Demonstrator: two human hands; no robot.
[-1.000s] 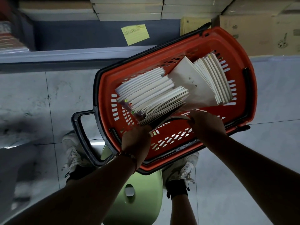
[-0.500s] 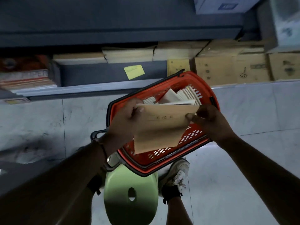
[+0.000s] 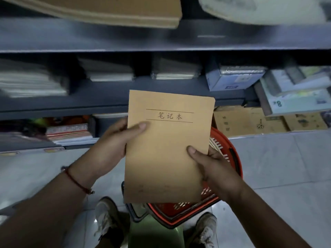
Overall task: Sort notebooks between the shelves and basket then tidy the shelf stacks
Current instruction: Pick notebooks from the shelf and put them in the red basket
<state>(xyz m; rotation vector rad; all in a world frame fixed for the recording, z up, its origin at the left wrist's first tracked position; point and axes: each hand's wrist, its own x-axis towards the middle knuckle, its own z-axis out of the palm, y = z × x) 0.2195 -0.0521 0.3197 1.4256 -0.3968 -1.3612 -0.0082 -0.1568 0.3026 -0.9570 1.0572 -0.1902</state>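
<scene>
Lifted from the basket (image 3: 231, 158) since before, the kraft notebook (image 3: 168, 149) (light, bendy) is pinched by left hand (image 3: 114, 145) at nine o'clock and right hand (image 3: 215, 169) at four; edges suit.

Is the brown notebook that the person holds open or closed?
Closed. The brown notebook shows only its front cover with the title lines; left hand and right hand grip its side edges.

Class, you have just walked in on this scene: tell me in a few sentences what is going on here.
A person holds a brown notebook upright in front of the shelves, the left hand gripping its left edge and the right hand its lower right side. Below sits a red basket on a green stool. Stacks of paper goods fill the shelves.
</scene>
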